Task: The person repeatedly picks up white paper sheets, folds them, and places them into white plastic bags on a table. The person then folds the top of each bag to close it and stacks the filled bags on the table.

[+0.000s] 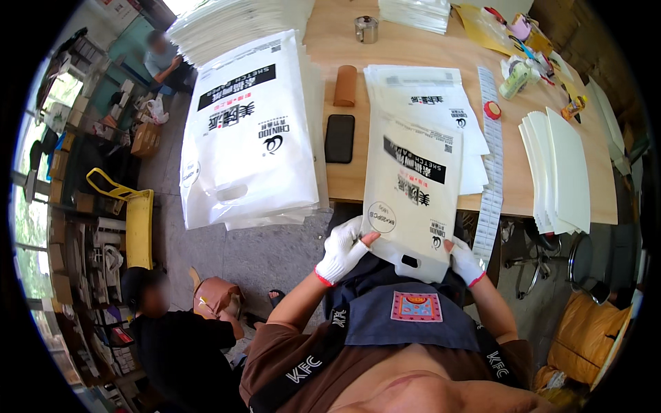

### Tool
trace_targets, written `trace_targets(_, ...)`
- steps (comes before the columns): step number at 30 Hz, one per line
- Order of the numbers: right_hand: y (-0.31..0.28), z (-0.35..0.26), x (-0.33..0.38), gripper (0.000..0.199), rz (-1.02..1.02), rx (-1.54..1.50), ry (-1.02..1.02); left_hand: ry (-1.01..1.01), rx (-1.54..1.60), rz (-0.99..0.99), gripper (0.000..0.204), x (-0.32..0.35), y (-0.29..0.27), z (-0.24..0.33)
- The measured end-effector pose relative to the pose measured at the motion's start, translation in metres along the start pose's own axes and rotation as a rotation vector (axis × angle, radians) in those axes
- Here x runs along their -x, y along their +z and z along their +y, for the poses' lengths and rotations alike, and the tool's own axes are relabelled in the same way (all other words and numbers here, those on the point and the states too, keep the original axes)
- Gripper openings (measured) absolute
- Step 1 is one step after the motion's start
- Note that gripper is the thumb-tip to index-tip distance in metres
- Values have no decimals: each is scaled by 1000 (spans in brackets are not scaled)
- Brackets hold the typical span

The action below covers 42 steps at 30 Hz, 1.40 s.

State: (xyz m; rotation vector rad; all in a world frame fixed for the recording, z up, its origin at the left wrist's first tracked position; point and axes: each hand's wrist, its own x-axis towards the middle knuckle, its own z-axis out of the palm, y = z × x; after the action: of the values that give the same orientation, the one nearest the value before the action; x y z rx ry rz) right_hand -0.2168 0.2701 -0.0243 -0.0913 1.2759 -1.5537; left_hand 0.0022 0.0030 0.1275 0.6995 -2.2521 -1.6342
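Observation:
A flat white printed plastic bag (pixel 413 186), with a punched handle hole at its near end, lies partly over the table's front edge. My left hand (pixel 344 251), in a white knitted glove with the thumb tip bare, grips its left side. On the opposite side my right hand (pixel 465 261), gloved alike, pinches the bag's near right edge. The fingers of both hands are partly hidden beneath it. Behind and under the held bag lie more white printed sheets or bags (pixel 427 86). At the left rises a tall stack of similar bags (pixel 251 138).
Between the stacks on the wooden table (pixel 335 184) are a black phone (pixel 339 139), a brown cylinder (pixel 345 86) and a metal cup (pixel 366 30). A strip of labels (pixel 489 165) bears a red round object (pixel 491 110). White sheets (pixel 558 172) overhang the right front. Two people are at left.

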Motion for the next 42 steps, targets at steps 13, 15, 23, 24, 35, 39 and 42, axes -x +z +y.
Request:
trace_targets(13, 342, -180, -128, 38, -450, 606, -388, 416, 174, 1033, 24, 29, -243, 27)
trace_targets(15, 361, -177, -135, 47, -380, 889, -489, 204, -12, 1045, 23, 29, -272, -13)
trace_targets(23, 278, -149, -141, 36, -467, 458, -675, 21, 468, 1268, 50, 10, -204, -128)
trace_targets(24, 252, -142, -127, 32, -453, 351, -478, -35, 600, 1302, 52, 20, -181, -148)
trace_targets(35, -93, -218, 96, 23, 1185, 1817, -570, 134, -166, 367, 21, 25, 58, -145)
trace_targets(39, -176, -223, 115, 28, 1155, 1978, -531, 324, -116, 48, 18, -31, 84, -80)
trace_targets(42, -185, -238, 120, 33, 966, 1965, -467, 140, -147, -91, 13, -67, 110, -38)
